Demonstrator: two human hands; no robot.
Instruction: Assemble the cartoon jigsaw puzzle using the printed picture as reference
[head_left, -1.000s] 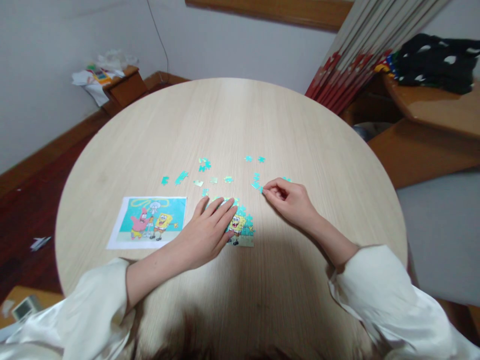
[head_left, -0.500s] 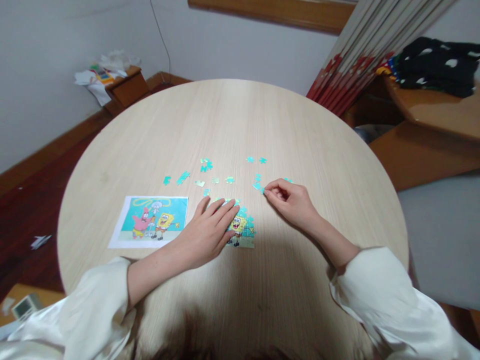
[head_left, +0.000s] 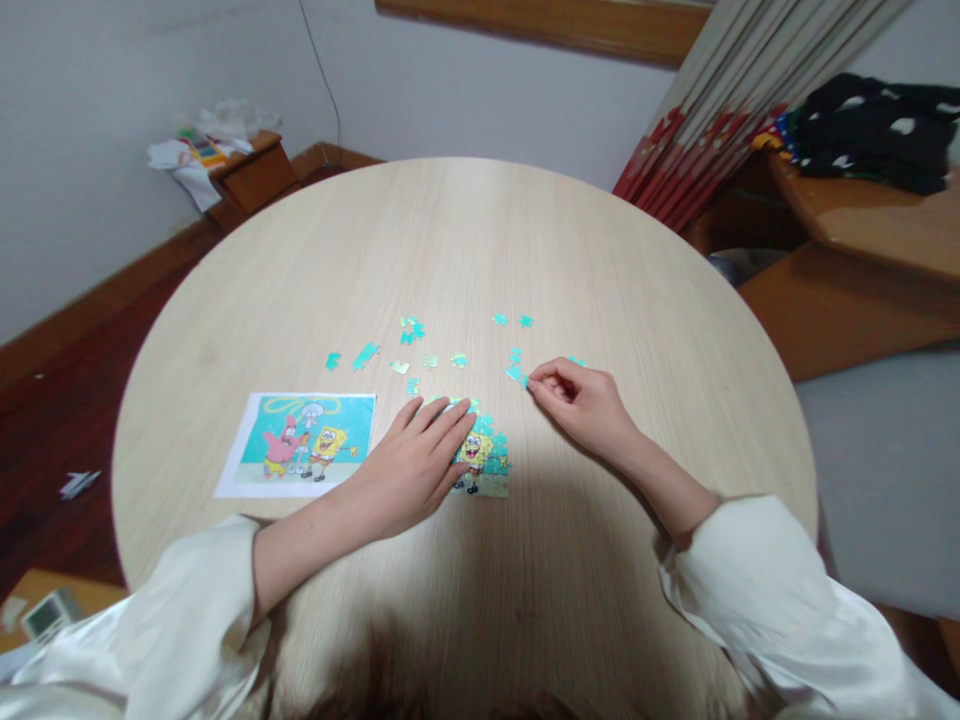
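My left hand [head_left: 416,465] lies flat with its fingers stretched over a partly joined jigsaw puzzle [head_left: 487,465], hiding its left side. A yellow cartoon figure and turquoise pieces show at the puzzle's right. To the right of it, my right hand [head_left: 581,400] pinches a small turquoise puzzle piece [head_left: 526,383] between thumb and forefinger, low over the table. Just beyond those fingertips lie more loose turquoise pieces [head_left: 516,355]. Left of my left hand is a printed reference picture [head_left: 300,440] on white paper, with pink and yellow cartoon figures.
Several loose pieces [head_left: 367,355] are scattered beyond my left hand, and two turquoise pieces [head_left: 526,321] lie farther back. Another piece [head_left: 576,361] is partly hidden behind my right hand. Everything rests on a round wooden table [head_left: 465,240]. A curtain [head_left: 705,110] hangs behind it.
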